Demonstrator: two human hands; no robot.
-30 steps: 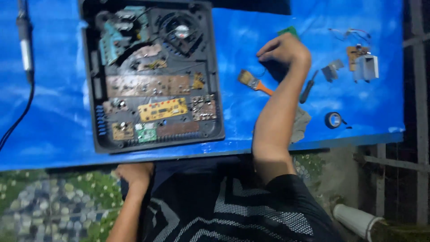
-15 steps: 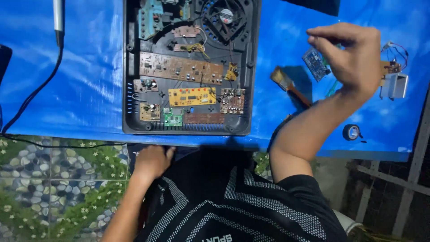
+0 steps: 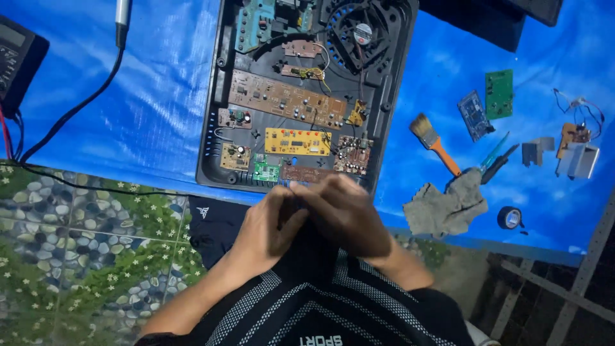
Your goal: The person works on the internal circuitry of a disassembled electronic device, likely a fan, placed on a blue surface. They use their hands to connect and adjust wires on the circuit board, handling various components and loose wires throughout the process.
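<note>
1. Now both hands meet just below the near edge of the open black casing [image 3: 218,96], over the person's lap; the right hand [image 3: 346,214] has come back from the parts on the casing's right, where it was reaching half a second ago.
2. The left hand [image 3: 269,227], which rested low at the body, has risen to join it. The fingers of both are curled inward and pressed together, knuckles up. Something small may be pinched between them, but I cannot tell; the fingers hide it and the picture blurs there.
3. So the work has shifted, I judge, from fetching among the loose parts to close handling right in front of the body.
4. Inside the casing lie several circuit boards, a yellow board [image 3: 298,141] near the middle, a small green board [image 3: 266,172] by the near edge, and a round fan [image 3: 362,32] at the far corner.
5. Right of the casing, on the blue sheet [image 3: 160,115]: a brush with an orange handle [image 3: 435,144], a grey rag [image 3: 445,205], a roll of black tape [image 3: 510,217], a loose green board [image 3: 498,94].
6. Left of the casing, a black cable [image 3: 70,118] runs across the sheet.
</note>
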